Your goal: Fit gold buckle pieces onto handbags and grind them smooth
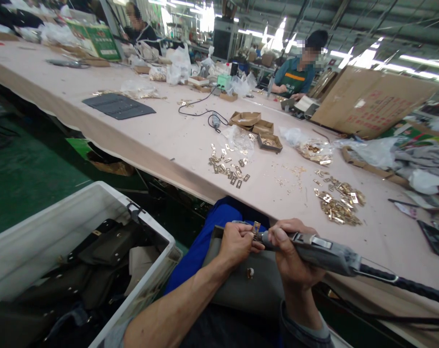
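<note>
My right hand [295, 251] is wrapped round a grey electric screwdriver [324, 253] whose cable runs off to the right. The driver's tip points left at a small gold rectangular metal plate [256, 227]. My left hand [237, 244] pinches this plate at the tip; its fingers partly hide the contact. Under both hands an olive-grey bag [228, 287] lies on my lap, with a gold fitting [250, 273] on its surface. Loose rectangular plates [228, 169] are scattered on the table ahead, and a denser pile of gold hardware [338, 205] lies to the right.
A white crate [99, 193] with dark olive bags stands at my left. The cloth-covered table [176, 140] bears small cardboard boxes [270, 143], a dark flat panel [118, 106], a black cord and plastic bags. A co-worker [295, 72] is across the table beside a large carton [375, 104].
</note>
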`<state>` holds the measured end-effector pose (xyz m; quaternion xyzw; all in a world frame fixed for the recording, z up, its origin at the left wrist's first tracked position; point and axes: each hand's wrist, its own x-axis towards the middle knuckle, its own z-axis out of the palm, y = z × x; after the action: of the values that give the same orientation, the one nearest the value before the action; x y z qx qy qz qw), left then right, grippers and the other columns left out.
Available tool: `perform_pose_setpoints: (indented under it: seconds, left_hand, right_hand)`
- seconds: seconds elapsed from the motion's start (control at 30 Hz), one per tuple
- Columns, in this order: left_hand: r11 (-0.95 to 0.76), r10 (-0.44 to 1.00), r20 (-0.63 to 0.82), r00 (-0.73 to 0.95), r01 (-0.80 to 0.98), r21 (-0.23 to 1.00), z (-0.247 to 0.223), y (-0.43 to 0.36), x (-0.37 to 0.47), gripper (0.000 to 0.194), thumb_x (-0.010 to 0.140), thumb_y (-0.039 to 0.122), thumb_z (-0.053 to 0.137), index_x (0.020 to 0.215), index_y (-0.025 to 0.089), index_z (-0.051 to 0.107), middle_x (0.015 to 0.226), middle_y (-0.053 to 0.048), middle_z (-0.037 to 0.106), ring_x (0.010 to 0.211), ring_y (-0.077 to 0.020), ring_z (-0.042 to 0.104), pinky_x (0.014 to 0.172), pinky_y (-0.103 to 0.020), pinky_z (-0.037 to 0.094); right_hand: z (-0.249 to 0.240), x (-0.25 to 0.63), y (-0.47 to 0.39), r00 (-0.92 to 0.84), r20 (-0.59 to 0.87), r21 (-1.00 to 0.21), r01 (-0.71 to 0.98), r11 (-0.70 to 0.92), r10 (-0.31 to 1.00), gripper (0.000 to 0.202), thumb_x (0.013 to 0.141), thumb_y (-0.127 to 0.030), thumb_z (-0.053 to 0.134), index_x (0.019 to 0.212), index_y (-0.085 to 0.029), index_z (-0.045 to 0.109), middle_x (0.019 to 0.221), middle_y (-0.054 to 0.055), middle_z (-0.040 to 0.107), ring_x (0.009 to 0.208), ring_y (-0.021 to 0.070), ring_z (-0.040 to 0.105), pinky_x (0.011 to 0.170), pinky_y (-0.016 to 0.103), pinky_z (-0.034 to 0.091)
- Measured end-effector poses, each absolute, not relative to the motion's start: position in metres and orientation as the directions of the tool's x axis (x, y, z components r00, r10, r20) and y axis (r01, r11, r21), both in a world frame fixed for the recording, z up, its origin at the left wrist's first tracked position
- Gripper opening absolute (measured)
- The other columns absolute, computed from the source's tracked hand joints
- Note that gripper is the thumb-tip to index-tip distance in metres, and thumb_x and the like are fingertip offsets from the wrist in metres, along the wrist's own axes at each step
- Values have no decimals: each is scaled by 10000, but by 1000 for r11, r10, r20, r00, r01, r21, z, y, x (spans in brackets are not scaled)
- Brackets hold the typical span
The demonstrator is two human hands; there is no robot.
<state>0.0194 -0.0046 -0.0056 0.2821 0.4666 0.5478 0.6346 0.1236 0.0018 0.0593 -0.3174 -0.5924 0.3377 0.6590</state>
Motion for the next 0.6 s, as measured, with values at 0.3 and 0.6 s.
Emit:
perform_pose_setpoints:
  seconds: [0.3,0.6]
  left_hand:
    - [176,971,-225,-83,-392,903,-8,-8,21,190,844,243,677,830,77,769,717,-106,748,571,-198,722,543,-256,611]
    - [195,965,-253,-64,-470,861,-19,-10,26,262,772,370,714,716,114,695,654,-91,700,548,-211,710,503,-257,575]
  right_hand:
    - [77,123,9,-203,624,-755,94,649,755,66,869,-167,717,925,-197,700,855,19,669,775,179,643,714,352,523]
    - [78,113,12,-135,531,-816,185,548,836,213,713,-303,883,798,-202,717,760,27,674,647,167,604,622,341,510]
